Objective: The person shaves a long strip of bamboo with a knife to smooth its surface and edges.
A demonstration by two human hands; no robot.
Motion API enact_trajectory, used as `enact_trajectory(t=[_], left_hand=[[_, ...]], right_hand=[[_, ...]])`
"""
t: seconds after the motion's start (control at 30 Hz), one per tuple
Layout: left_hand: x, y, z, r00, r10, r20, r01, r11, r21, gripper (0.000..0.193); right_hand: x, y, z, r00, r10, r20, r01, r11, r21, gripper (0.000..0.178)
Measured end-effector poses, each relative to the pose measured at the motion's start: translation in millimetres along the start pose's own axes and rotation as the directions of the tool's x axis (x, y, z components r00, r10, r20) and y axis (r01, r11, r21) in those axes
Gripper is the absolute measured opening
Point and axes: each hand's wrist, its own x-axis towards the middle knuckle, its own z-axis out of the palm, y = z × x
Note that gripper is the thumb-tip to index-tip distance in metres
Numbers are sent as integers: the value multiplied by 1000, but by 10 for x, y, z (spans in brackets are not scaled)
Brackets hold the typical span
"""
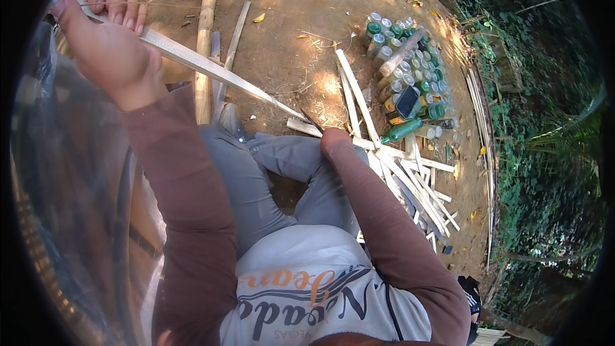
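At ten o'clock the left hand [118, 57] pinches a strip [218, 73] between thumb and fingers, its lower end just above centre. There the right hand [336, 137], partly hidden, clasps a knife [312, 122]; bottles [419, 77] cluster toward two o'clock.

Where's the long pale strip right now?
In the head view, the strip slants from the left hand, upper left, toward the right hand near centre.

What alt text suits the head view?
A person's left hand grips a long, pale, wooden strip, its lower end near the thin dark blade at the right hand. At right, loose pale strips lie near clustered clear and green glass bottles.
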Motion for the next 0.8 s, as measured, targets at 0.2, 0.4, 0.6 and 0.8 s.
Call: enact_trajectory(t=[0.2, 0.4, 0.6, 0.8], left_hand=[[6, 4, -24, 1000, 5, 24, -6, 1000, 26, 49], [-7, -32, -4, 999, 21, -47, -21, 1000, 12, 50], [22, -46, 7, 996, 39, -75, -37, 999, 17, 49], [102, -133, -86, 962, 163, -219, -117, 971, 207, 36]], right_hand=[[-580, -349, -461, 964, -188, -186, 211, 971, 111, 33], [-23, 48, 61, 999, 19, -30, -18, 1000, 24, 34], [-374, -18, -585, 998, -45, -36, 46, 999, 9, 35], [-968, -231, -806, 952, -107, -286, 204, 920, 333, 40]])
